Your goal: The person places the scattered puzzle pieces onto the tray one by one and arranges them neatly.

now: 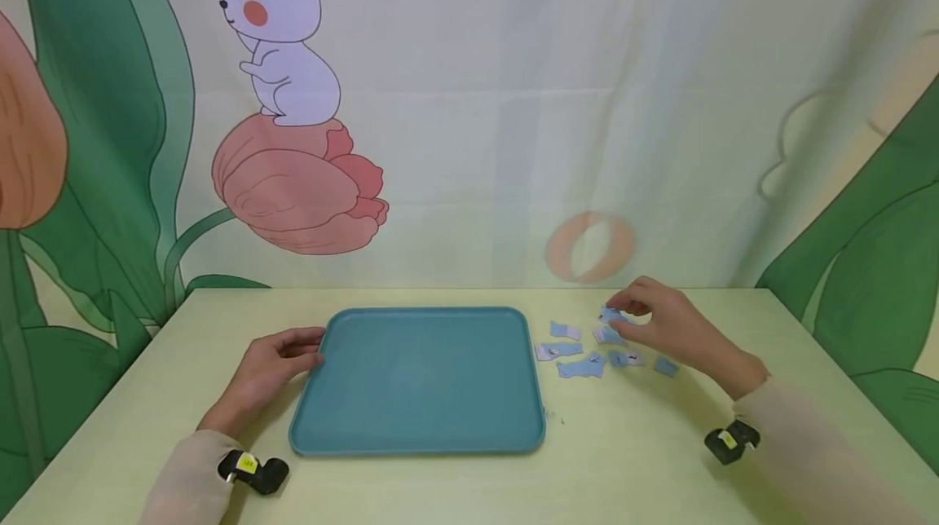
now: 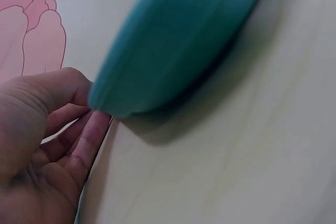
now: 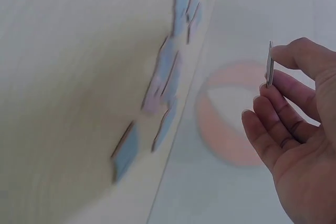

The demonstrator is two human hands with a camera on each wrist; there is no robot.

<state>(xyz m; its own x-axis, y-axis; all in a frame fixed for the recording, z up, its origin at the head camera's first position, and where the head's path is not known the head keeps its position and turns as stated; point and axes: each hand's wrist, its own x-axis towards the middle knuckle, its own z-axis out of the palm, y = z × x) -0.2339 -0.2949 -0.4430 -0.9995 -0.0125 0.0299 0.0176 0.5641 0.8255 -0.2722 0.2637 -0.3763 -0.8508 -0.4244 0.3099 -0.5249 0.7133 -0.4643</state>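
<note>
A teal rectangular tray [image 1: 418, 382] lies on the table with its top face bare. At its left side my left hand [image 1: 267, 366] holds the rim; in the left wrist view the thumb and fingertips meet at the tray's corner [image 2: 152, 61]. My right hand [image 1: 671, 325] is raised over the right part of the table. Between its thumb and index finger it pinches a thin puzzle piece [image 3: 270, 64], seen edge-on in the right wrist view. Below and beside that hand lie several blue and pale pink puzzle pieces, among them a wide one [image 1: 582, 366] and a small one [image 1: 666, 366].
The pale table [image 1: 440, 492] ends at the back against a printed curtain [image 1: 469, 142] with a rabbit and flowers. Loose pieces, including one nearest the tray [image 1: 557, 350], sit just right of the tray's edge.
</note>
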